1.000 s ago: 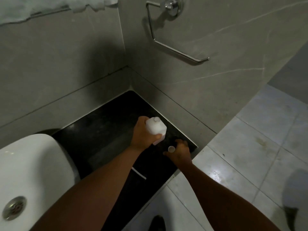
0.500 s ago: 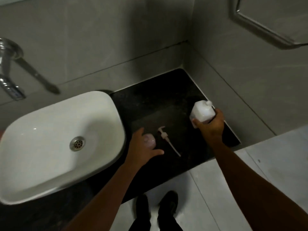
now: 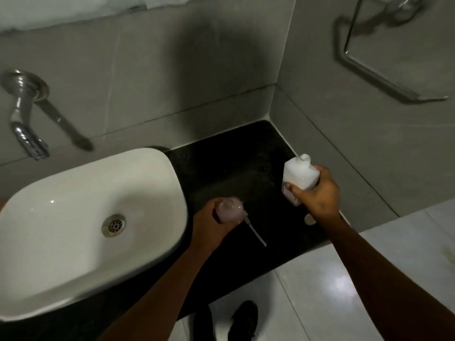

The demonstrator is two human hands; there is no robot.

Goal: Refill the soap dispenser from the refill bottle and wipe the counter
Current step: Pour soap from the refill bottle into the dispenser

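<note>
Left hand [image 3: 209, 228] now around soap dispenser [image 3: 230, 209], formerly beside.

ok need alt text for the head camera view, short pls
Seen from above, a right hand holds a white refill bottle over a black counter while the left hand grips a clear soap dispenser. Its pump lies loose between them, beside a white basin.
</note>
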